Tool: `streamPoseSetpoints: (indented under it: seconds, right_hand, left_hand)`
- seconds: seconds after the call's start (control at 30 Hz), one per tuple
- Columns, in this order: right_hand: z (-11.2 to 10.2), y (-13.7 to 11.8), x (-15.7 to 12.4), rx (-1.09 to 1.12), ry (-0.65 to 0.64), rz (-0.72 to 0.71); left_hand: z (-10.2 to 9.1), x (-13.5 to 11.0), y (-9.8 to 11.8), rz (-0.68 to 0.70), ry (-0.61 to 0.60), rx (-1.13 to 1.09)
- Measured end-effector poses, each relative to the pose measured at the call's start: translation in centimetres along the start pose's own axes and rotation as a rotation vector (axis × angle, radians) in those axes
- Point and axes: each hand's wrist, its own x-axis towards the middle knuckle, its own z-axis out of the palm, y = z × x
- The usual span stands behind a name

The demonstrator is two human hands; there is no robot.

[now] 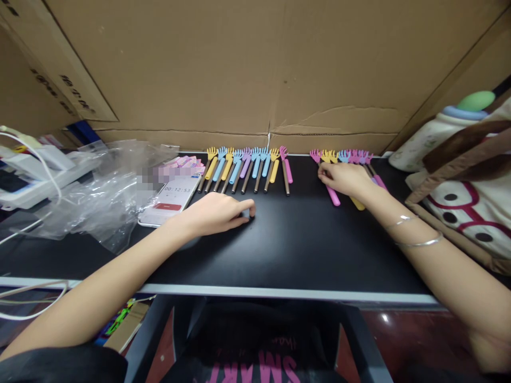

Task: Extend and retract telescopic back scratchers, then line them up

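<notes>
On a black tabletop point(295, 244) lies a row of small hand-shaped back scratchers point(245, 167) in yellow, blue, purple and pink, side by side at the far edge. A second bunch of scratchers point(351, 158) lies further right. My left hand point(217, 213) rests on the table with its fingers curled, its fingertips pressing on a small dark thing I cannot make out. My right hand point(344, 178) lies closed over the right bunch, its fingers around a pink-handled scratcher point(334, 197). Two thin silver bangles circle my right wrist.
A phone point(170, 201) showing a timer lies left of the row, next to crumpled clear plastic bags point(104, 191). Pink packets point(186, 164) sit behind it. Cardboard point(255, 69) walls the back. A patterned bag point(467, 202) and a bottle point(435, 133) stand at the right. White cables run at the left.
</notes>
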Motion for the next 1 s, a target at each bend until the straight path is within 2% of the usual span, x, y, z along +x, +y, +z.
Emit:
streamPoseSetpoints:
  seconds: [0.33,0.5,0.7,0.83,1.0]
  right_hand:
    - [0.1,0.4,0.1,-0.053,0.046,-0.036]
    - [-0.5,-0.7,-0.5,-0.037,0.131,-0.048]
    - [-1.1,-2.5,-1.1,-0.053,0.229,-0.172]
    - [-1.2,-3.2,-1.3,-0.044,0.229,-0.227]
    - [-1.0,-3.1,-1.3,-0.038,0.192,-0.225]
  left_hand:
    - [0.0,0.0,0.0,0.003,0.001,-0.009]
    - [-0.1,0.0,0.0,0.002,0.004,-0.001]
    - [0.0,0.0,0.0,0.002,0.001,-0.011]
    - [-0.1,0.0,0.1,-0.004,-0.006,-0.007]
    - [-0.1,0.0,0.0,0.003,0.000,-0.010]
